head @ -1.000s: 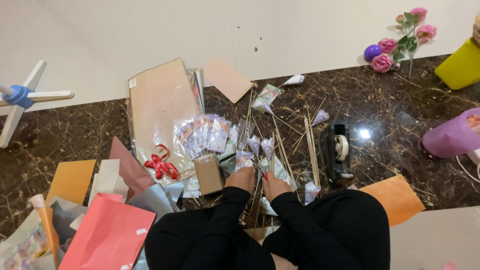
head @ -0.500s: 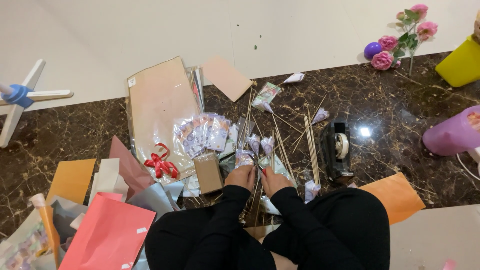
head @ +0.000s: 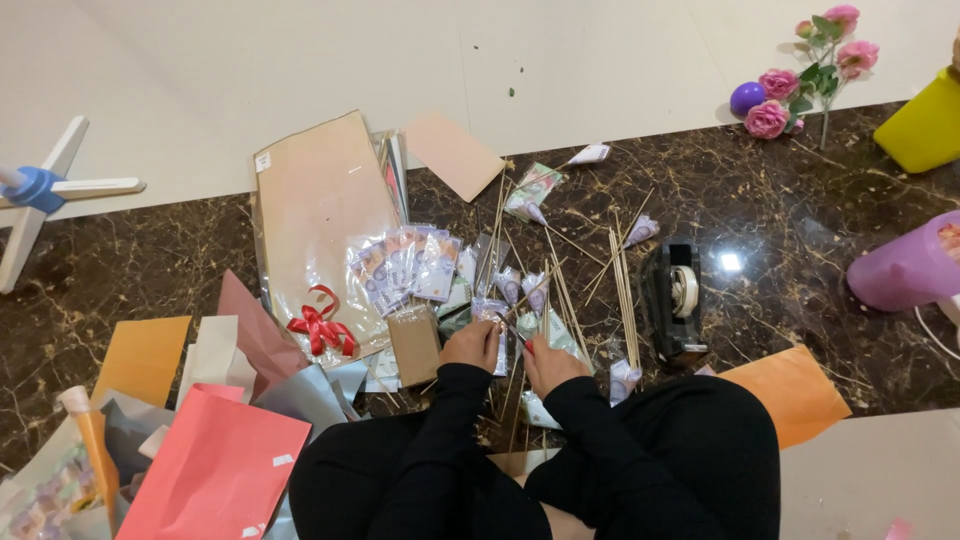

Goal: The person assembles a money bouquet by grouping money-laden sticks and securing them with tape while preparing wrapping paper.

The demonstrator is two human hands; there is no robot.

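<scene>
Our left hand (head: 472,345) pinches a folded banknote (head: 489,310); our right hand (head: 548,362) grips a thin wooden stick (head: 512,327) beside it. Right of them a tape dispenser (head: 680,300); left, a small brown box (head: 414,345).

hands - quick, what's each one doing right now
Left hand: closed on a folded banknote.
Right hand: closed on a thin wooden skewer, pinched at the fingertips.

tape dispenser (head: 679,300) | red bow (head: 320,328) | pink roses (head: 815,60) | yellow bag (head: 925,125)
</scene>
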